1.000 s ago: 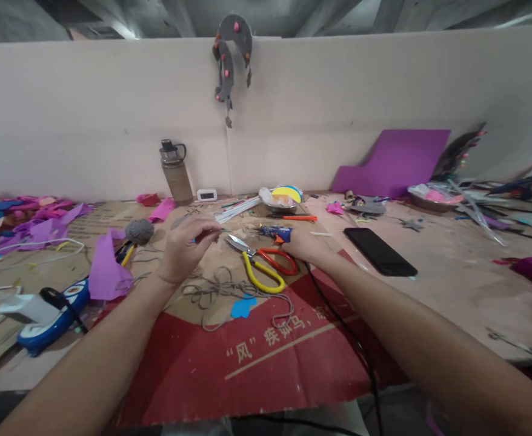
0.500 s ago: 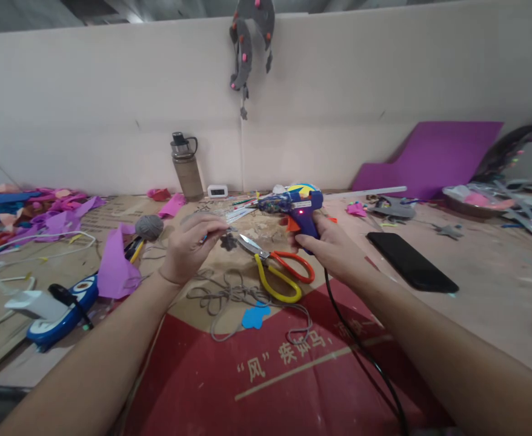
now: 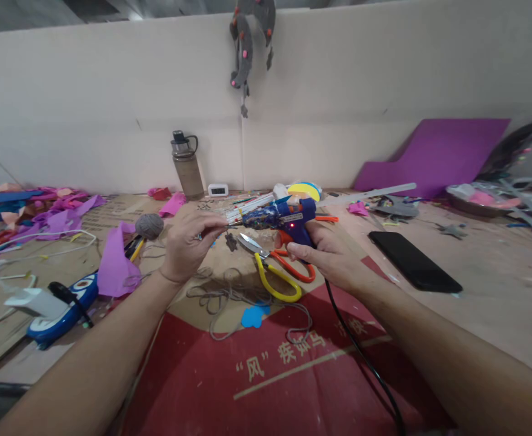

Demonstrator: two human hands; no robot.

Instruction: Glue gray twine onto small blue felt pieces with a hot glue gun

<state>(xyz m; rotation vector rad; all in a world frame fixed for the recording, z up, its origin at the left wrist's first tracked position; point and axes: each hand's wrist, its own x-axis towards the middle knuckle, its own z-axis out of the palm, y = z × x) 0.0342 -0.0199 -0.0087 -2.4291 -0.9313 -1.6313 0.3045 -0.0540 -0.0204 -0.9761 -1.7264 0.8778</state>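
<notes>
My right hand [image 3: 327, 254] is wrapped round the grip of a blue hot glue gun [image 3: 280, 215] with a lit red lamp; its nozzle points left, close to my left hand's fingertips. My left hand [image 3: 188, 244] pinches a thin strand from which a small grey felt piece [image 3: 231, 242] hangs. Below both hands lie yellow-and-orange scissors [image 3: 279, 272], a tangle of grey string [image 3: 229, 295] and a blue felt cut-out [image 3: 255, 315] on red-printed cardboard [image 3: 266, 363]. The gun's black cord [image 3: 361, 357] trails toward me.
A black phone [image 3: 414, 261] lies right of my hands. A grey yarn ball [image 3: 149, 225], purple felt [image 3: 114, 260] and a blue case with a white charger [image 3: 52, 303] lie to the left. A bottle [image 3: 186, 165] and a purple foam sheet [image 3: 429, 154] stand at the back wall.
My right hand picked the glue gun up off the table and swung its nozzle left toward my left hand's fingers. My left hand stayed almost still, holding the strand.
</notes>
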